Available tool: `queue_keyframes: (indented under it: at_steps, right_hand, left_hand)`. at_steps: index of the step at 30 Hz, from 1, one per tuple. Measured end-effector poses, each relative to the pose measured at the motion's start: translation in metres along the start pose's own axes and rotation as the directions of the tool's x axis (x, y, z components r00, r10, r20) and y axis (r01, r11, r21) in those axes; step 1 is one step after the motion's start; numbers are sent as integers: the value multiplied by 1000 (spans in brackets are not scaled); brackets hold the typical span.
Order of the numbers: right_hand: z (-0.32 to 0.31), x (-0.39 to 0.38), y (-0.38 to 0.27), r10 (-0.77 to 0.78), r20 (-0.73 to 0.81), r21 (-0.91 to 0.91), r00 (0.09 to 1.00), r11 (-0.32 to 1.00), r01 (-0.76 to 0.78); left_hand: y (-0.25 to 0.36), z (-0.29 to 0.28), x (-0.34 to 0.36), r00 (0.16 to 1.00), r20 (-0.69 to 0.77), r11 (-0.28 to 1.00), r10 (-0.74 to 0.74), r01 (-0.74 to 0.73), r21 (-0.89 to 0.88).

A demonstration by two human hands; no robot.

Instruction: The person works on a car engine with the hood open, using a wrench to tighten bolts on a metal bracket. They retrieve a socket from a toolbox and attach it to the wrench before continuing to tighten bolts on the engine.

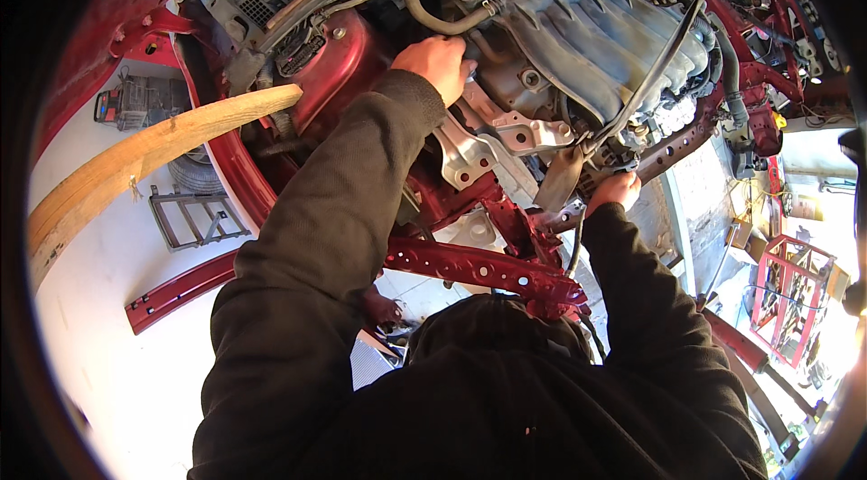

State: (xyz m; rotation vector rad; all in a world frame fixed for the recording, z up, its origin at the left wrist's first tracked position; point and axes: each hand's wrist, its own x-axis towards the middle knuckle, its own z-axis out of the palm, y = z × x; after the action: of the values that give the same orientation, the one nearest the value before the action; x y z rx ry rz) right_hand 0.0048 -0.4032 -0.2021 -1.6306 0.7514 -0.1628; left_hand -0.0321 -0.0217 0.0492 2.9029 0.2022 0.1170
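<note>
My left hand is in the engine bay, between the red strut tower and the grey engine cover. Its fingers are curled just above a silver metal bracket; whatever they grip is hidden. Lower and to the right, my right hand reaches to the front underside of the engine, close to a wiring connector. Those fingers look bent inward, and their tips are partly out of sight. A dark strap-like hose runs across the engine cover down toward this hand.
A wooden beam juts in from the left over the red fender edge. The red front crossmember lies between my arms. A tan hose loops above my left hand. At right stand a red metal frame and scattered parts.
</note>
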Motion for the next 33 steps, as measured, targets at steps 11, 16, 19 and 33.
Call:
queue_keyframes:
  at_steps: [11,16,19,33]
  right_hand:
    - [2,-19,-20,-98,-15,47,995,994,99]
    - [2,-15,-15,-109,-46,18,993,994,110]
    - [1,-6,-7,-141,-40,-34,989,990,139]
    - [-3,4,-10,-80,-63,-161,995,984,69]
  left_hand:
    - [-27,10,11,930,-12,927,369,-367,72]
    - [-30,9,11,931,44,928,362,-364,84]
    - [-22,7,2,965,-6,965,262,-262,-1]
    - [-13,7,-18,925,346,957,-155,228,-182]
